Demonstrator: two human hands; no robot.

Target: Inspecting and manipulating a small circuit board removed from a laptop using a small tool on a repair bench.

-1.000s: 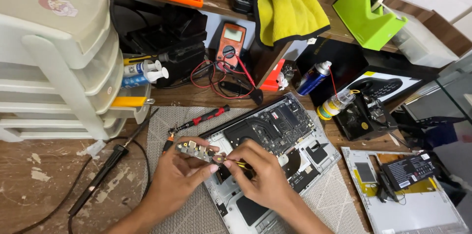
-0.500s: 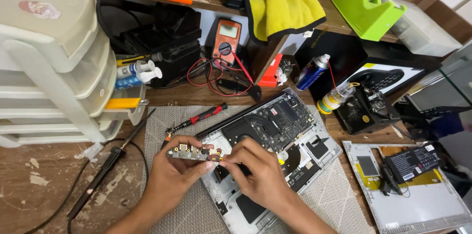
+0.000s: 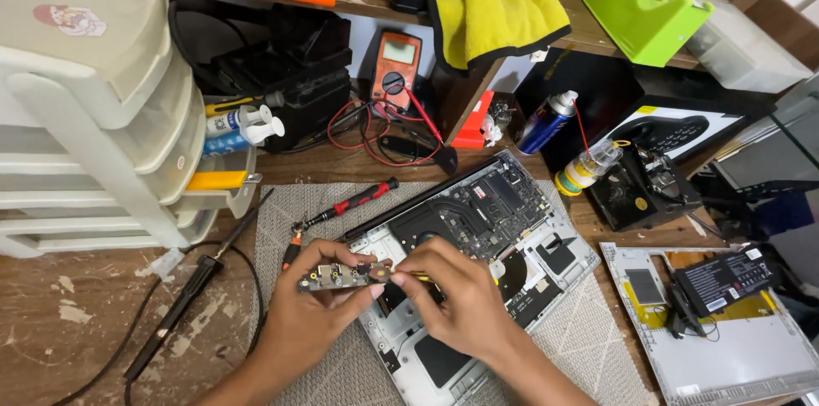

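Two hands on one small circuit board (image 3: 341, 275): our left hand (image 3: 311, 312) pinches it by its edges, our right hand (image 3: 465, 304) closes on a thin tool touching its right end, just above the one opened laptop (image 3: 478, 252). We judge it light, stiff, fragile — edges only. One red screwdriver (image 3: 354, 201) lies just beyond our grip.

The opened laptop (image 3: 478, 235) shows matt silver metal around dark, dull circuit boards. Under it lies a mat (image 3: 299, 210) of coarse grey woven cloth on a scuffed, flaking wooden table (image 3: 68, 312). Behind the laptop, a fluffy yellow cloth (image 3: 490, 5) hangs. Left of it, the drawers (image 3: 85, 116) are smooth cream plastic.
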